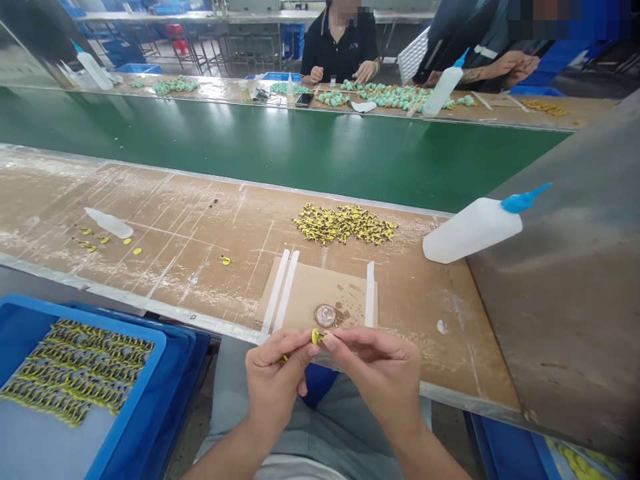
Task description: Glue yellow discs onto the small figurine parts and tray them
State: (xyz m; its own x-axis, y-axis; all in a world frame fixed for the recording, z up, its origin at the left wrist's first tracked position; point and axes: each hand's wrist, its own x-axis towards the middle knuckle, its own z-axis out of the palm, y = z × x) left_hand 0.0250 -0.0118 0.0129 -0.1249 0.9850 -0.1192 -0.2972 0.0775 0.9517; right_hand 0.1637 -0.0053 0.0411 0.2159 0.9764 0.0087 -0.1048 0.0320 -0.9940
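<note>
Head view: I see the yellow piece (315, 337) between both hands, over the near edge of the bench (425, 300), just on the near side of the round dish (326, 316).
Left hand (277, 373): narrow, thumb and finger pinching the yellow disc end. I make out another yellow bit beneath these fingers.
Right hand (383, 370): narrow, fingertips beside the dark end; I cannot tell whether they grip or only touch.
Nearer hand: neither clearly; the left meets the disc, the right the dark end.
Piece's direction: dark part points from the disc toward the right fingers.
Long axis: roughly crosswise between the hands, disc on edge.
Pile (345, 223): beyond the dish, well apart from both hands.
</note>
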